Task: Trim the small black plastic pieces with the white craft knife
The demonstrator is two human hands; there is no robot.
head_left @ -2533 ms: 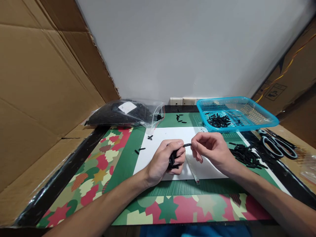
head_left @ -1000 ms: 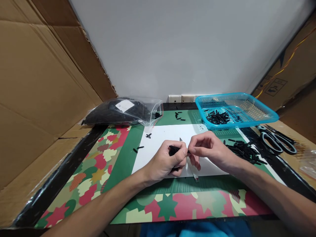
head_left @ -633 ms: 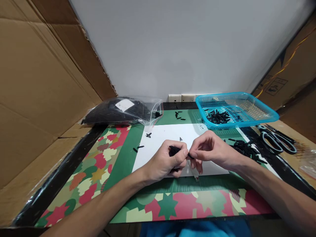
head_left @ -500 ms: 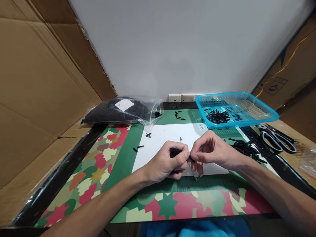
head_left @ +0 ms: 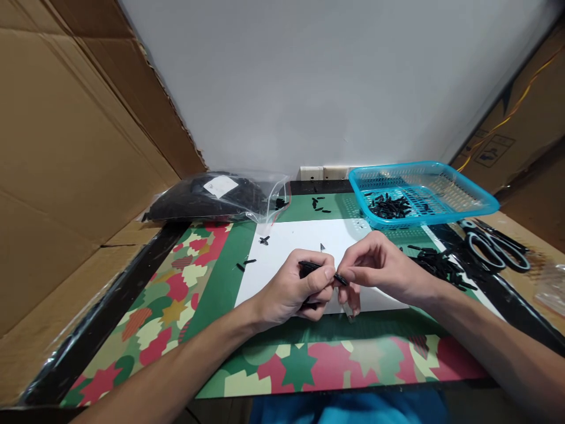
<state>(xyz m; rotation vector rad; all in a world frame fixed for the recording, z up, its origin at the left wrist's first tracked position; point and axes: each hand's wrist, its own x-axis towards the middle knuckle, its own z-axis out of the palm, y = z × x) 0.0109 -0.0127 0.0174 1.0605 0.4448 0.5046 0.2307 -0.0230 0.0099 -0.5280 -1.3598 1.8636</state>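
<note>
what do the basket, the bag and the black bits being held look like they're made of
Basket: most likely glossy moulded plastic; the blue walls are see-through, shiny and full of regular slots.
Bag: thin clear plastic film, judging by its wrinkles and bright reflections.
Black bits: perhaps plastic or rubber, dark with a faint sheen, but too small to tell.

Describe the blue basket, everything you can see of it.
The blue basket is a shallow, round-cornered rectangle of translucent, plastic-looking material, with a smooth rim, perforated walls and an openwork floor. It sits upright, open at the top, at the back right near the pale grey wall, beyond the right hand. Many small black pieces lie in it, mostly heaped toward its left end. No hand touches it; its underside is hidden.
</note>
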